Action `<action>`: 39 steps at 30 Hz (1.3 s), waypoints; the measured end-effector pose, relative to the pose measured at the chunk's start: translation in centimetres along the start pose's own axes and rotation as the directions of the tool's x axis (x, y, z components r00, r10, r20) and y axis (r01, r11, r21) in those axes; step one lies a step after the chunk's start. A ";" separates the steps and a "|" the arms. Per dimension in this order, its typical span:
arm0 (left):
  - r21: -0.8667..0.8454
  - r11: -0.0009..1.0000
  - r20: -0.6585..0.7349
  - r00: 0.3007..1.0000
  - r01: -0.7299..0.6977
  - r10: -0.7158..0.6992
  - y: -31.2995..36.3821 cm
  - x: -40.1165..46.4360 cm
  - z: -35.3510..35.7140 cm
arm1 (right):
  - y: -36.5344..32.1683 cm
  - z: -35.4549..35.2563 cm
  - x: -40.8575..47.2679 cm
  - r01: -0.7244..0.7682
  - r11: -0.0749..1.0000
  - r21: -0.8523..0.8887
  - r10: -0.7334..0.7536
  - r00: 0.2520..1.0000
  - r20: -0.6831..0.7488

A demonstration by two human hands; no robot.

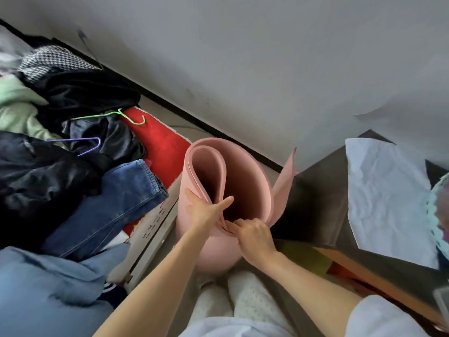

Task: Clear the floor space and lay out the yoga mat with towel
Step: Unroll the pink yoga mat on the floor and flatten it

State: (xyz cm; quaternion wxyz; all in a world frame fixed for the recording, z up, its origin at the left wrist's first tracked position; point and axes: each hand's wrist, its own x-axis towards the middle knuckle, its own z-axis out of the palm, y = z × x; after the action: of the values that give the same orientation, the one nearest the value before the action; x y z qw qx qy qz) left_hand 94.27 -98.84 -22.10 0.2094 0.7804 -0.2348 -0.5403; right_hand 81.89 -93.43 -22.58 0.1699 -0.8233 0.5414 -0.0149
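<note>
A pink yoga mat [245,176] stands upright on the floor in a loose roll, its open top facing me and its outer flap sticking out to the right. My left hand [206,210] grips the near rim, thumb outside and fingers over the inner layers. My right hand [252,235] pinches the same rim just to the right, where the layers meet. No towel is clearly in view.
A heap of clothes [73,152] with jeans [116,205], dark garments and two wire hangers lies at the left on a red surface [160,147]. A dark table [323,203] with a white sheet [386,198] stands at the right. The wall [243,57] runs behind.
</note>
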 end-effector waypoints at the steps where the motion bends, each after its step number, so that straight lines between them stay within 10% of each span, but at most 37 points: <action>1: 0.012 1.000 -0.001 1.000 0.000 0.000 -0.7 -0.6 -0.6 | -0.4 0.0 -0.6 0.014 1.000 0.001 -0.014 0.999 -0.031; 13: -0.071 0.996 -0.035 0.997 0.059 -0.062 -10.4 -10.3 -6.0 | -4.2 0.4 -10.2 0.057 0.987 0.150 -0.069 0.995 0.075; 20: -0.159 0.983 -0.070 0.995 -0.086 0.076 -17.5 -16.8 -4.7 | -4.0 1.3 -17.2 -0.271 0.852 0.449 0.329 0.943 -0.056; 30: -0.288 0.950 -0.160 0.984 -0.117 0.073 -29.0 -26.2 -5.8 | -8.0 2.6 -29.4 -0.136 0.942 0.307 0.214 0.949 -0.234; 32: -0.316 0.943 -0.162 0.985 -0.104 0.055 -30.8 -27.5 -6.0 | -8.8 3.5 -31.0 -0.443 0.744 0.501 0.527 0.849 -0.032; 35: -0.373 0.926 -0.133 0.991 -0.059 0.010 -33.5 -29.9 -5.9 | -10.0 4.3 -32.9 -0.755 -0.106 0.647 0.646 0.442 0.622; 39: -0.426 0.904 -0.110 0.993 -0.019 -0.032 -37.9 -32.9 -7.2 | -13.1 5.7 -37.3 -0.794 -0.085 0.601 0.594 0.444 0.671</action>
State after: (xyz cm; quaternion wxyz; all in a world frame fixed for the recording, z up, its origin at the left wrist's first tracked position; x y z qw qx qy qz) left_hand 96.27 -48.39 -17.23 0.3863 0.7462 -0.0959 -0.5335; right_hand 79.24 -53.82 -18.13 0.6041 -0.1831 0.7652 -0.1264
